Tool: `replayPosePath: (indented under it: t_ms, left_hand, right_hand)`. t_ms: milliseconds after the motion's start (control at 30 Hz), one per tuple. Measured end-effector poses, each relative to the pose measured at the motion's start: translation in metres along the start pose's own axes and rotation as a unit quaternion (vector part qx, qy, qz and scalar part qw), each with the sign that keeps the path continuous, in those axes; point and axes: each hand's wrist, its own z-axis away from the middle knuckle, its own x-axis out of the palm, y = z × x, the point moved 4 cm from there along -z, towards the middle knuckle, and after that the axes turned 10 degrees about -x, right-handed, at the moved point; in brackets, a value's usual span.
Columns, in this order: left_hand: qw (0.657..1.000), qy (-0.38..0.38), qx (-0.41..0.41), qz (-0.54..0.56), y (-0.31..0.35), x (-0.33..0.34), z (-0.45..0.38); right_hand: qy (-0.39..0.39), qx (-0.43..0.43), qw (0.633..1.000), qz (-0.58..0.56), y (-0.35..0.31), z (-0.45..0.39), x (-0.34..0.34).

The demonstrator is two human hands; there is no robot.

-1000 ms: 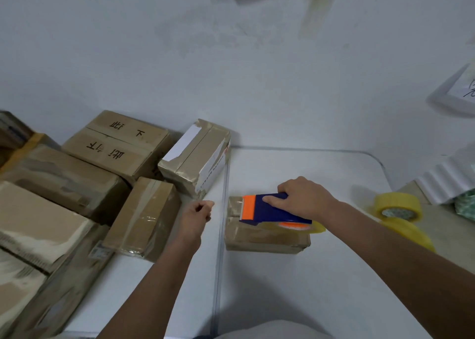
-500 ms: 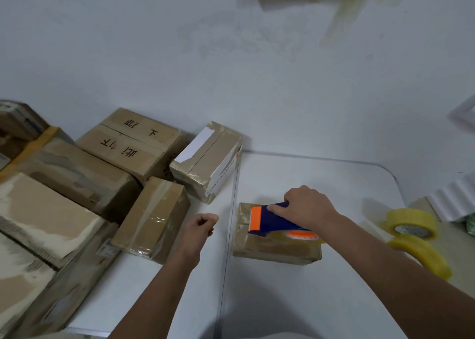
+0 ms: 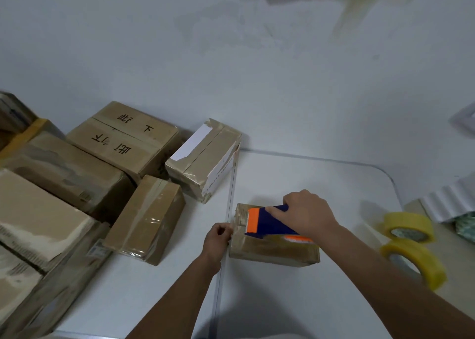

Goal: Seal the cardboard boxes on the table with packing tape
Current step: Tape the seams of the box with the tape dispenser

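White desk (image 3: 321, 179) against a wall; stacked boxes (image 3: 77, 184) at left, yellow tape rolls (image 3: 411, 246) at right. Right hand (image 3: 308, 214) grips the tape dispenser (image 3: 267, 223) atop the central cardboard box (image 3: 272, 248); left hand (image 3: 217, 238) pinches the tape end at the box's left edge.

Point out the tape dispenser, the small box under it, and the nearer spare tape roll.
tape dispenser (image 3: 267, 223), head view, blue body.
small box (image 3: 272, 251), head view, near side face.
spare tape roll (image 3: 421, 264), head view, yellow outer band.
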Motion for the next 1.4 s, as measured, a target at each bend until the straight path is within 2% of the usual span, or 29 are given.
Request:
replayPosePath:
  t_ms: [100,200,267,333,400,467,533,633,700,800,900,967,1167,1400]
  left_hand:
    - [0.999,0.003,-0.016,-0.034,-0.005,0.002,0.001]
    - [0.989,0.033,-0.068,-0.128,-0.014,-0.01,-0.004]
    - [0.985,0.047,-0.04,-0.163,-0.004,-0.019,0.001]
    - [0.984,0.042,0.034,-0.17,0.009,-0.025,0.013]
    - [0.979,-0.011,0.093,-0.18,0.02,-0.021,0.033]
    - [0.966,-0.133,0.117,-0.187,0.019,-0.004,0.053]
    - [0.935,-0.233,0.144,-0.225,0.01,0.008,0.063]
    - [0.891,-0.257,0.181,-0.326,0.012,0.0,0.059]
    - [0.867,-0.208,0.236,-0.387,0.025,-0.006,0.052]
    - [0.774,-0.1,0.326,-0.534,0.05,0.003,0.04]
    - [0.71,-0.091,0.332,-0.614,0.063,0.014,0.025]
    - [0.706,-0.094,0.343,-0.612,0.067,0.014,0.02]
    - [0.7,-0.093,0.386,-0.594,0.068,0.01,0.019]
    - [0.706,-0.103,0.372,-0.593,0.069,0.009,0.02]
  right_hand:
    - [0.005,-0.001,1.0,-0.004,0.0,0.0,-0.001]
    - [0.004,-0.003,1.0,-0.006,0.0,-0.001,-0.001]
    - [0.007,-0.002,1.0,-0.008,0.001,-0.001,-0.001]
    - [0.01,-0.003,1.0,-0.007,0.001,-0.001,-0.001]
    - [0.01,-0.007,1.0,-0.004,0.001,-0.001,-0.001]
    - [0.008,-0.008,1.0,-0.004,0.001,-0.002,0.0]
    - [0.009,-0.007,1.0,-0.008,0.001,-0.002,0.0]
    - [0.012,-0.009,1.0,-0.011,0.002,-0.003,0.001]
    - [0.012,-0.011,1.0,-0.009,0.002,-0.003,0.002]
    - [0.007,-0.016,1.0,-0.006,0.0,-0.002,0.0]
    - [-0.004,-0.017,1.0,-0.001,-0.002,-0.002,-0.001]
    - [-0.02,-0.012,1.0,-0.015,0.001,-0.004,-0.002]
    - [-0.125,-0.023,0.98,-0.152,0.021,-0.006,-0.011]
    - [-0.118,-0.037,0.97,-0.208,0.023,0.002,-0.01]
